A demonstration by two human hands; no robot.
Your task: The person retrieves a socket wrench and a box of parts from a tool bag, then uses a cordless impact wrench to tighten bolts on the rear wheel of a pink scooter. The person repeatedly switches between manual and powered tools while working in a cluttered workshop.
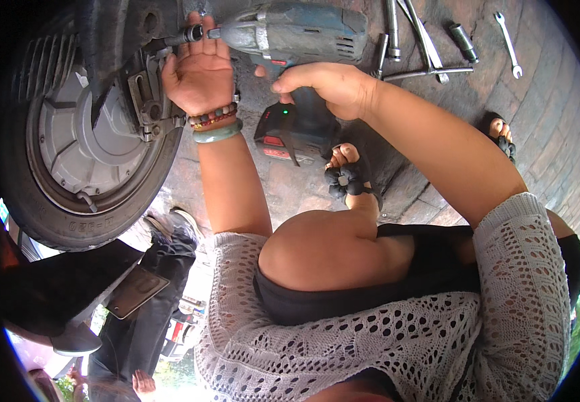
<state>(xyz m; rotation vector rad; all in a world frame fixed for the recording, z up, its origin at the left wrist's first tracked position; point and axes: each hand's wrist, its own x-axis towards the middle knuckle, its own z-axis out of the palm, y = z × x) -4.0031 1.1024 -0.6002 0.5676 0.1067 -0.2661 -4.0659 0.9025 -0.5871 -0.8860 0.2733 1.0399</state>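
Observation:
My right hand [333, 87] is closed around the handle of a blue-grey cordless impact wrench [303, 32]. The wrench's battery [297, 134], black with a small green light, sits below that hand. Its square drive tip points left, a small gap away from a dark metal socket [191, 33] at the wheel's side. My left hand [203, 74] lies palm up beside the socket, fingers stretched out and passing behind the socket and drive tip. Whether those fingers touch the socket I cannot tell. Left of it is a scooter wheel [89, 144] with a grey hub and black tyre.
On the paving at the upper right lie a T-handle wrench [430, 72], a long socket [463, 43] and an open-ended spanner [503, 44]. My sandalled foot [345, 175] is below the battery. Another person's dark trousers [142, 315] show at the lower left, near the scooter.

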